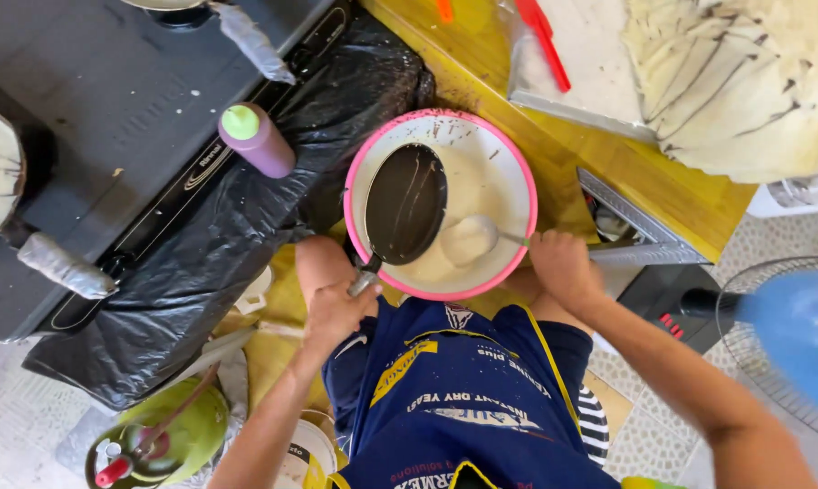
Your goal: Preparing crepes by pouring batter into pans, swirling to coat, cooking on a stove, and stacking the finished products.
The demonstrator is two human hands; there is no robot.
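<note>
A single head-worn camera looks almost straight down from above the person, close over the pink-rimmed batter bowl [441, 204]. It takes in the black stove [110, 118] at left, the yellow bench [626, 172] and the floor fan [789, 344] at right.

Your left hand [335, 312] holds the pan [405, 204] over the bowl [518, 177]; your right hand [563, 264] holds the ladle [469, 239] in its batter [481, 181].
</note>
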